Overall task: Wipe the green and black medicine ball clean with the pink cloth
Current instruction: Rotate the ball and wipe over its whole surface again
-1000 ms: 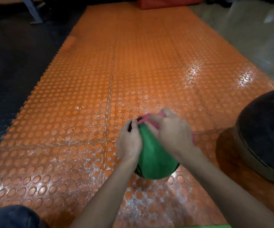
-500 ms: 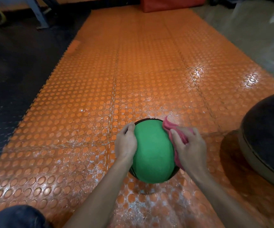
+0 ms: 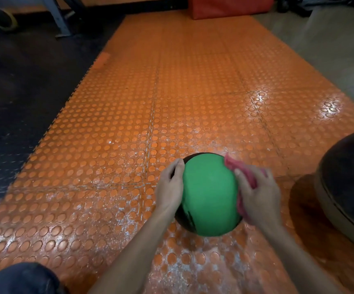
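Note:
The green and black medicine ball (image 3: 209, 196) rests on the orange studded floor mat (image 3: 129, 145), low and centre in the head view. Its broad green panel faces up, with black showing at its left and lower edges. My left hand (image 3: 169, 187) cups the ball's left side and steadies it. My right hand (image 3: 258, 198) presses the pink cloth (image 3: 234, 166) flat against the ball's right side. The cloth sticks out past my fingers at the upper right of the ball and is partly hidden under my palm.
A large dark ball (image 3: 350, 187) with a pale band sits close by on the right. My knee in dark trousers (image 3: 21, 279) is at the lower left. Black flooring (image 3: 12, 92) borders the mat on the left, and a red pad (image 3: 229, 6) lies at the far end.
My right hand slid the cloth from the top of the ball down onto its right side. The green panel is now uncovered. My left hand stays on the left side.

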A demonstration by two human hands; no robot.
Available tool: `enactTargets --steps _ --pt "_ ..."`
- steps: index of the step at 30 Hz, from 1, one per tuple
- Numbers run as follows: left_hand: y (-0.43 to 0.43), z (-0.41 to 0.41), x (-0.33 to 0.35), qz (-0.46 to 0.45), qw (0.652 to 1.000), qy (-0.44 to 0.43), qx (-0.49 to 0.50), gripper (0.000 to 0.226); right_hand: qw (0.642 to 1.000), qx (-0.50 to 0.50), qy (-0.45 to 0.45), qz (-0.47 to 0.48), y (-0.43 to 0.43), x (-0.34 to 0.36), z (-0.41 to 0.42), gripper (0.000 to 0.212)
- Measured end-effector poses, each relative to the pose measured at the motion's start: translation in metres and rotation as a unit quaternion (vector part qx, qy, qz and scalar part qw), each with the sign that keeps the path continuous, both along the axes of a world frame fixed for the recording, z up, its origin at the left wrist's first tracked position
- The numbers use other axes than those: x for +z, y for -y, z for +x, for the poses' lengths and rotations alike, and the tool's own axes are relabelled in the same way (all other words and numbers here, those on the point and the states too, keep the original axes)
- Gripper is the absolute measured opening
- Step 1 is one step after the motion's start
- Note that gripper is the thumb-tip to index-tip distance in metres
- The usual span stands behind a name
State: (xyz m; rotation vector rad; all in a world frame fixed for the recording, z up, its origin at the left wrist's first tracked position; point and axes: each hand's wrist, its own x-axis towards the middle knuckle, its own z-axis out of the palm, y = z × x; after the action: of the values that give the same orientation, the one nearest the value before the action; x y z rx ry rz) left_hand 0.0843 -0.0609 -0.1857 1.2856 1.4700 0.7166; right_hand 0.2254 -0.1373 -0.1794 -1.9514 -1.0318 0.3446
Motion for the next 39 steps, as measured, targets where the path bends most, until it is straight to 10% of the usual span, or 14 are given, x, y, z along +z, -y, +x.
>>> enactTargets --steps 3,11,19,26,33,39 --pt "0.004 0.009 -0.003 0.026 0.999 0.027 0.033 0.038 0.995 -0.021 -0.071 -0.07 -0.024 0.005 0.037 0.023" --pt "-0.011 0.025 -0.011 0.002 0.996 0.07 0.047 0.052 0.923 0.181 0.339 0.005 -0.01 0.035 -0.043 0.015" --pt "-0.016 0.042 0.004 0.029 0.999 -0.019 0.022 0.035 0.958 0.073 0.05 -0.274 -0.087 0.032 0.062 0.029" --pt "-0.023 0.024 0.002 0.014 0.999 0.045 0.009 0.032 0.944 0.116 0.299 -0.074 -0.037 0.044 0.008 0.039" --pt "-0.016 0.013 0.0 0.019 0.997 0.075 0.009 0.032 0.993 0.004 -0.045 -0.111 -0.041 0.007 0.047 0.029" --pt "-0.011 -0.016 -0.014 0.01 0.996 0.077 0.044 0.032 0.952 0.149 0.264 0.027 -0.012 0.035 -0.041 0.024"
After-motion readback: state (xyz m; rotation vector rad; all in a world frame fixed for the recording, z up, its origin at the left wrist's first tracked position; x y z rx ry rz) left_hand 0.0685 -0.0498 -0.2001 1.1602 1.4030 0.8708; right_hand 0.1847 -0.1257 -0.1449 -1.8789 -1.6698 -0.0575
